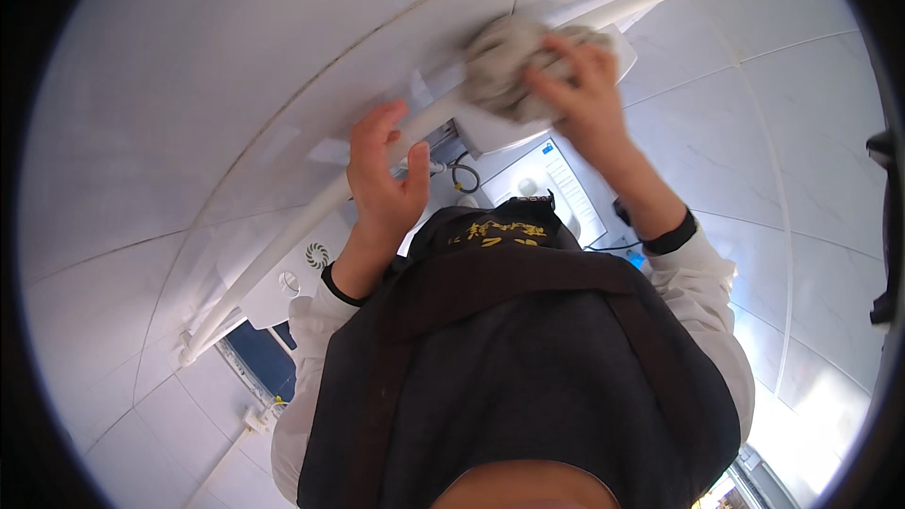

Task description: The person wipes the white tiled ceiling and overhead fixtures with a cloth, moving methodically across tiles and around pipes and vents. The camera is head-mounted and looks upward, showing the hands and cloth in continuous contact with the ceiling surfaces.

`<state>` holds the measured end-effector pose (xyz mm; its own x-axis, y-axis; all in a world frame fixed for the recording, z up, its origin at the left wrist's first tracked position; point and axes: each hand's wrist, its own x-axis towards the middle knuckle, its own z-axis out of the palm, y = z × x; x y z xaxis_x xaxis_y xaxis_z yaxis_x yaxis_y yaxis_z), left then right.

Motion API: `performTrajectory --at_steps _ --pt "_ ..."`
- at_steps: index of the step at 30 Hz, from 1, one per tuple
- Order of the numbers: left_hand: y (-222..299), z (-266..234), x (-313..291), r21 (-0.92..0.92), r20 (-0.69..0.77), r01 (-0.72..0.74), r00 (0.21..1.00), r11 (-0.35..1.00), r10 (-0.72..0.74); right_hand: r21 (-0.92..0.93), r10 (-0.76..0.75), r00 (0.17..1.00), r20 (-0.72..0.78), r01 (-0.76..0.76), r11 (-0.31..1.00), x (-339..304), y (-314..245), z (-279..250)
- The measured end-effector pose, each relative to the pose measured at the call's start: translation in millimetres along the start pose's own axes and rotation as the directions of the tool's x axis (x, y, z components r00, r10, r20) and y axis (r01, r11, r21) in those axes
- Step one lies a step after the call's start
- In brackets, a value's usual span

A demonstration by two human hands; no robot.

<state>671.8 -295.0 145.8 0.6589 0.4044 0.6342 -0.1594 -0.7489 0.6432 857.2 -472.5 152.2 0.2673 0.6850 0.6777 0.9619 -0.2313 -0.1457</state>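
Observation:
My right hand point(589, 94) grips a bunched grey-beige cloth point(500, 57), its fingers pressed into the folds. The cloth lies against a white pipe point(283, 254) that runs slantwise along the tiled wall, and it covers part of that pipe. Slight blur shows on the cloth and on this hand. Farther left along the pipe is my left hand point(385, 174), open and holding nothing, with the thumb apart from the curved fingers. The pipe passes close by these fingers; whether they touch it I cannot tell.
Pale marbled tiles point(189, 113) surround the pipe. A white box point(485, 135) sits just below the cloth, near a dark looped cable point(467, 174) and a bright white panel point(566, 184). My dark apron point(528, 368) fills the lower middle.

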Motion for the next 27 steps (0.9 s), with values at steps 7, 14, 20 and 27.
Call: performTrajectory --at_steps 7,14,20,27 --pt "-1.5 1.4 3.1 0.129 0.066 -0.136 0.989 0.982 0.129 -0.279 0.573 0.809 -0.135 -0.585 0.761 2.3 62.7 -26.0" --pt "13.3 23.8 17.6 0.160 0.159 -0.124 0.982 0.979 0.098 -0.221 0.089 0.994 0.057 -0.074 0.972 -6.5 -3.0 -7.0" --pt "12.5 40.8 19.3 0.209 0.170 -0.121 0.982 0.970 0.086 -0.398 0.190 0.981 -0.035 -0.188 0.898 -11.6 85.3 -22.3" --pt "12.4 74.3 17.3 0.349 0.129 -0.088 0.991 0.933 0.046 -0.588 0.603 0.782 -0.158 -0.565 0.579 -10.8 250.1 -52.6"
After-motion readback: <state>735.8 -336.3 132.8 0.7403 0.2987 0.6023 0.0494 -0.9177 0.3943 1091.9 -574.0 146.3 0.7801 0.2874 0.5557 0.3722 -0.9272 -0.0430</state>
